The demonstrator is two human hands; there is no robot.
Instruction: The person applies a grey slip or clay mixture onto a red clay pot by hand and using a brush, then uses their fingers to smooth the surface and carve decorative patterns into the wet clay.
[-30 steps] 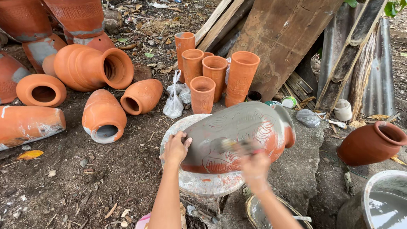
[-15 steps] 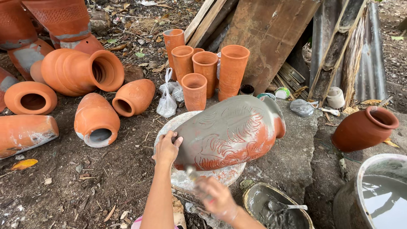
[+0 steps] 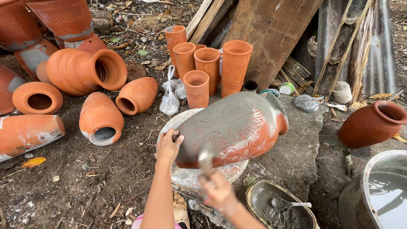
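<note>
A large terracotta vase lies on its side on a round pale stone slab. Its carved surface is mostly smeared with grey slurry, and orange shows near the neck. My left hand presses on the vase's base end. My right hand grips a grey-coated brush, blurred by motion, whose tip is at the vase's lower side. A shallow bowl of grey slurry with a spoon sits just right of my right hand.
Several tall terracotta pots stand behind the vase. Rounder jars lie on the dirt at left. A brown pot and a large tub of grey water are at right. Planks lean at the back.
My right hand dropped from the vase toward the slurry bowl, then came back up with the brush to the vase's lower side. My left hand stayed on the base.
</note>
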